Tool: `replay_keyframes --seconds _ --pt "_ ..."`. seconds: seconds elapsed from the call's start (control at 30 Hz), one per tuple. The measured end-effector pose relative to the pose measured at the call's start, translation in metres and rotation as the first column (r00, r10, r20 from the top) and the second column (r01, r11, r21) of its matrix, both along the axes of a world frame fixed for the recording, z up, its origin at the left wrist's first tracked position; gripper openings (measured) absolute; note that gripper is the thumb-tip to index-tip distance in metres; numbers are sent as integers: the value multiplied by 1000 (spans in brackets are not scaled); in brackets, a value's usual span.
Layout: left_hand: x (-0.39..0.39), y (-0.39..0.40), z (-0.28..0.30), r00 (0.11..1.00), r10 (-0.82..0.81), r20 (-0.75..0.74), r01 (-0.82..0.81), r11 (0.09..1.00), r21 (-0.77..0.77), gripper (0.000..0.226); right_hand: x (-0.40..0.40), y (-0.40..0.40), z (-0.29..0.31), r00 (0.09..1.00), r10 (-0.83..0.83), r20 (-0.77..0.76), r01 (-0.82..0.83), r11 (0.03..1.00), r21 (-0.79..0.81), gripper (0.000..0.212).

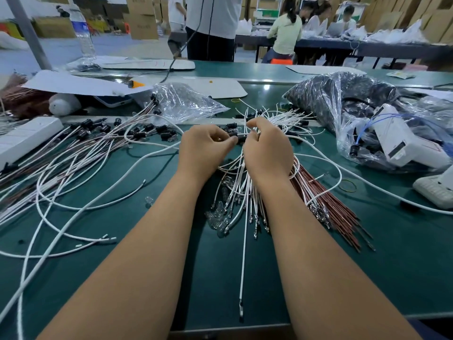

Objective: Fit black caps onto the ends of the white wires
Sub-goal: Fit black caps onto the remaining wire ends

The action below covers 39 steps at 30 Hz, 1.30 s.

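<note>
Green table (343, 278) — wire-strewn; both hands pinch a black cap (234, 135).

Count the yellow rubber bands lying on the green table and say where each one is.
2. One rubber band lies right of the red wire bundle, near the right hand. A second, smaller band lies farther back, by the white board's edge. Others may be hidden under wires or bags.

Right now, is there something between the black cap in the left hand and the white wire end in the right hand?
Nothing visible does. The left hand pinches the black cap directly against the white wire end held by the right hand; the fingers partly hide the joint itself.
</note>
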<state>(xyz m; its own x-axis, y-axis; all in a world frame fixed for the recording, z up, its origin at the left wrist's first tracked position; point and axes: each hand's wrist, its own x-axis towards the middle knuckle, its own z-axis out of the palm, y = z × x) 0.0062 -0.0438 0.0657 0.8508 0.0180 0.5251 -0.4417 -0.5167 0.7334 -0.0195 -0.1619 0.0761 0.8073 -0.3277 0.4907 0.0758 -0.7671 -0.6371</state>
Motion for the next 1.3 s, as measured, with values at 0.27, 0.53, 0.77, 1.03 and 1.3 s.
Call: replay_keyframes --seconds 0.27,0.53,0.77,1.03,1.3 --pt "2 7 3 977 -155 -144 68 875 -479 22 -1 -1 1 1000 -5 -1 5 999 33 24" --pt "6 7 1 972 -178 -156 84 877 -474 17 -3 -2 2 1000 -2 -6 2 999 52 23" --pt "5 7 2 970 -190 -154 97 876 -472 16 -5 -1 2 999 34 -19 -33 998 50 19" --pt "4 5 2 959 -226 -168 133 889 -438 19 -3 -2 1 997 75 -9 -74 996 57 22" --pt "3 6 2 953 -247 -177 146 883 -446 16 -2 -3 0 997 78 3 -78 995 54 21"
